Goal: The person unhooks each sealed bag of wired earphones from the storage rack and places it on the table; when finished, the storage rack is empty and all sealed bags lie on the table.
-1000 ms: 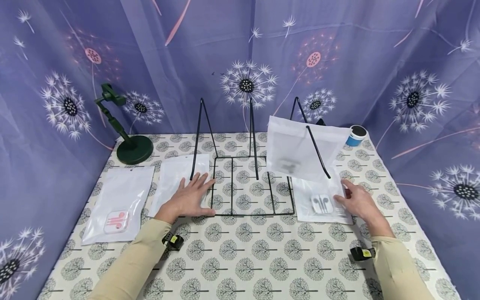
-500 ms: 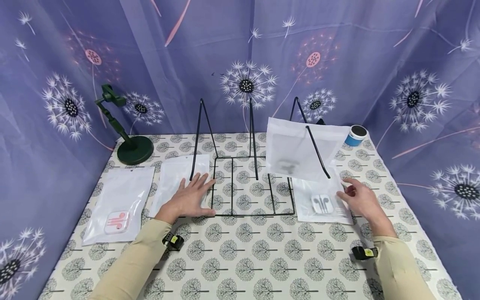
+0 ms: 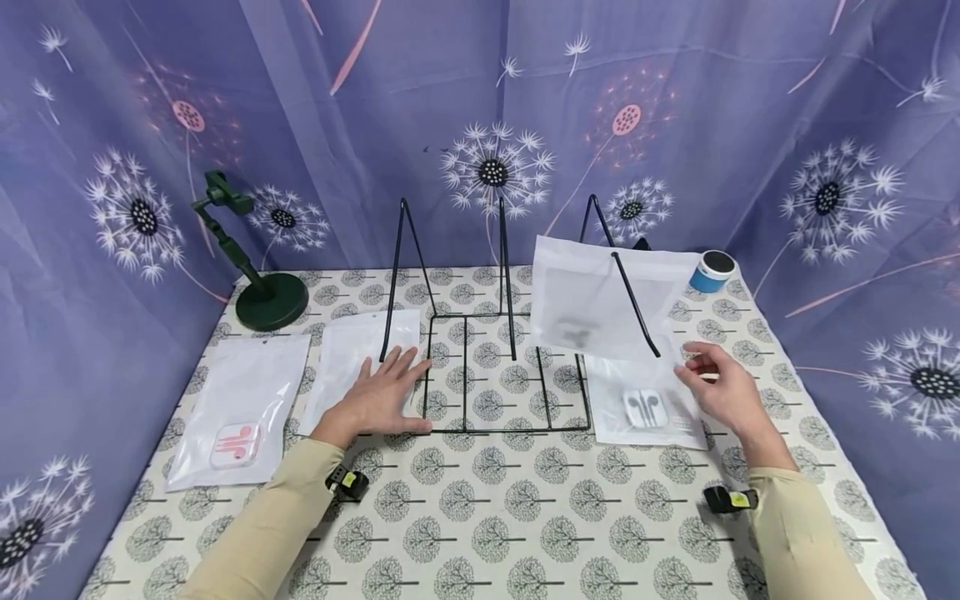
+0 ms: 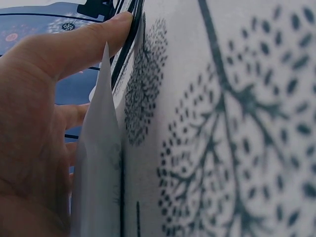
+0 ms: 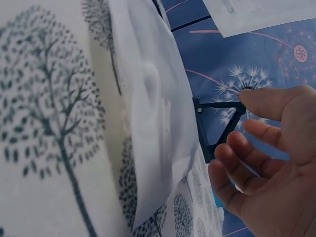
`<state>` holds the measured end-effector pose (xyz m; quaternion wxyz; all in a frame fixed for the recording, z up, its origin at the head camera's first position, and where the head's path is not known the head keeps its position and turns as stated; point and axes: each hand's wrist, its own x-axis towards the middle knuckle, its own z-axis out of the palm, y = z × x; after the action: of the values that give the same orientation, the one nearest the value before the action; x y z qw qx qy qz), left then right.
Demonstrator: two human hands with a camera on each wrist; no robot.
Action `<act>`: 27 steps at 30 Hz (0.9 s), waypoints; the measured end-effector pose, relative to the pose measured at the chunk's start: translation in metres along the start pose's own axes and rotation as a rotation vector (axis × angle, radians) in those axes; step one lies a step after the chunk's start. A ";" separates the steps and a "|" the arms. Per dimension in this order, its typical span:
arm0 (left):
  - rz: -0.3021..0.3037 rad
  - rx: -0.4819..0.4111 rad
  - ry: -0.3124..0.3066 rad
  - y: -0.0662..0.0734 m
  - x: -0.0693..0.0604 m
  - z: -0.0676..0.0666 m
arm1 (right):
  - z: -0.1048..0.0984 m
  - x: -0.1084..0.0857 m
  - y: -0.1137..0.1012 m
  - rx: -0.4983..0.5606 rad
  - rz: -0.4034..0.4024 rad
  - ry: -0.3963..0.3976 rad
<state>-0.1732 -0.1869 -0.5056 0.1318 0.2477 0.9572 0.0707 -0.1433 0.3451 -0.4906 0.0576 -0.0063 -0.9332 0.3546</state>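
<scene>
My left hand (image 3: 378, 402) lies with fingers spread over a white pouch (image 3: 348, 350) at the left side of a black wire rack (image 3: 507, 430). In the left wrist view its thumb (image 4: 94, 42) touches a black rod of the rack. My right hand (image 3: 729, 393) hovers beside another white pouch (image 3: 611, 417), fingers loosely bent and holding nothing. White earphones in a clear case (image 3: 645, 408) show through that pouch. Apart from this pouch (image 5: 160, 123), the right hand (image 5: 276, 153) appears in the right wrist view. A third pouch (image 3: 607, 292) hangs from the rack's right hook.
A pouch with pink earphones (image 3: 236, 443) lies at the far left. Behind it stands a dark green stand (image 3: 272, 300). A blue and white cylinder (image 3: 712, 272) sits at the back right. The rack's other two hooks (image 3: 393, 275) project forward. Purple curtains surround the table.
My right hand has come off the edge of the earphone pouch and drawn slightly right and up. The left hand stays where it was.
</scene>
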 end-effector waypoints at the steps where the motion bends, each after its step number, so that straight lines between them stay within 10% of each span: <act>1: 0.001 0.000 -0.002 0.000 0.000 0.000 | 0.000 0.000 -0.001 0.024 -0.006 0.002; 19: 0.002 -0.003 -0.002 0.001 0.000 -0.002 | 0.002 0.015 -0.026 0.376 -0.118 0.187; 27: 0.003 0.005 0.004 0.001 0.000 -0.002 | 0.008 0.023 -0.035 0.689 -0.286 0.134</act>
<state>-0.1734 -0.1864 -0.5037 0.1292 0.2491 0.9573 0.0689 -0.1658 0.3146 -0.4711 0.1663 0.1205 -0.7447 0.6350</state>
